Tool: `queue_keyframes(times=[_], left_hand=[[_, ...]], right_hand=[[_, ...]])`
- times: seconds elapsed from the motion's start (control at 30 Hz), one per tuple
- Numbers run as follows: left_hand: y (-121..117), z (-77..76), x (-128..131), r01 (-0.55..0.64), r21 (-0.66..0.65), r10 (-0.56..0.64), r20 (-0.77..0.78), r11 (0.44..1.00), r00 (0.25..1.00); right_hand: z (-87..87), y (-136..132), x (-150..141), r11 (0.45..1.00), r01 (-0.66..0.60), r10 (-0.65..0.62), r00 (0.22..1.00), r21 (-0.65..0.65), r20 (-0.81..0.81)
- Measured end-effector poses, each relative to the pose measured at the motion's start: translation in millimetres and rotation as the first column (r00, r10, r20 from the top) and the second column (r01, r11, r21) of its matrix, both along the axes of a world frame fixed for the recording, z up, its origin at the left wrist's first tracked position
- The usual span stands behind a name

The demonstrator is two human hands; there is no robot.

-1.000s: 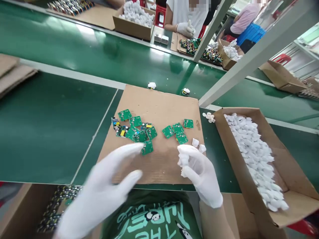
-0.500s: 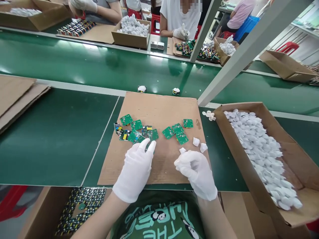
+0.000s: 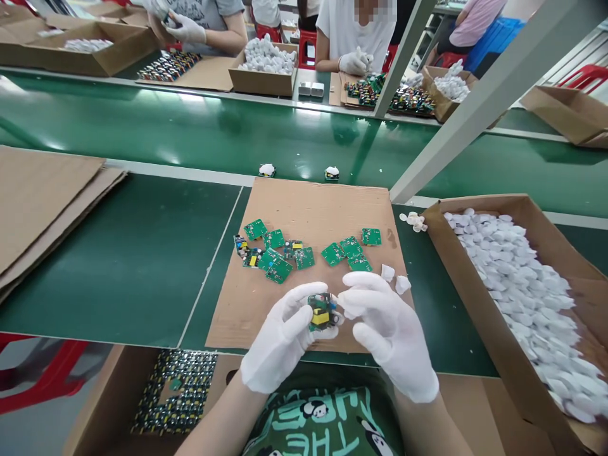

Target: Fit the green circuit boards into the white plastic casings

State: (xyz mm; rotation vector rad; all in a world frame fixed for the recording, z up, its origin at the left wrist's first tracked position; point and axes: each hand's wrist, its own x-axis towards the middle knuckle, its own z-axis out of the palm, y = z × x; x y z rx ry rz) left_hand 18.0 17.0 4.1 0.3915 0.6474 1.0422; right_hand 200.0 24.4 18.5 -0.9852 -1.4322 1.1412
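Note:
Both my hands wear white gloves and meet over the near edge of a cardboard sheet (image 3: 304, 202). My left hand (image 3: 285, 335) is closed on a small green circuit board (image 3: 321, 311) with a yellow part, component side up. My right hand (image 3: 387, 332) is closed in a pinch right beside the board, on a small white piece that I can barely see. A heap of green circuit boards (image 3: 273, 253) lies on the sheet to the left, and a smaller group of boards (image 3: 351, 248) to the right. Two white plastic pieces (image 3: 395, 278) lie near my right hand.
An open carton of white plastic shells (image 3: 517, 285) stands at the right. A carton of finished boards (image 3: 178, 392) sits below the table at the left. Flat cardboard (image 3: 42, 202) lies far left. Two white items (image 3: 297, 171) rest on the green belt. Other gloved people work across it.
My left hand reached into the heap, picked up one board and brought it back toward me. My right hand stayed closed and now meets the board.

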Motion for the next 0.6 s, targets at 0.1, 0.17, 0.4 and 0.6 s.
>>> queue_keyframes(times=[0.1, 0.17, 0.4, 0.6], left_hand=[[-3, -2.6, 4, -0.07, 0.088, 0.074, -0.046, 0.994, 0.996], [-3, -5.0, 4, -0.106, 0.196, 0.131, -0.12, 0.975, 0.984], [-1, -10.6, -1, -0.087, 0.322, 0.158, -0.201, 0.943, 0.967], [-2, -8.6, -1, -0.05, 0.293, 0.111, -0.195, 0.955, 0.974]], right_hand=[[-0.9, -5, -5, 0.997, 0.07, -0.071, 0.993, 0.013, 0.095], [-2.3, -9, -8, 0.994, 0.109, -0.108, 0.985, -0.002, 0.132], [2.3, -9, -15, 0.997, 0.069, -0.071, 0.988, 0.017, 0.136], [3.8, -6, -10, 0.996, 0.044, -0.063, 0.962, 0.077, 0.266]])
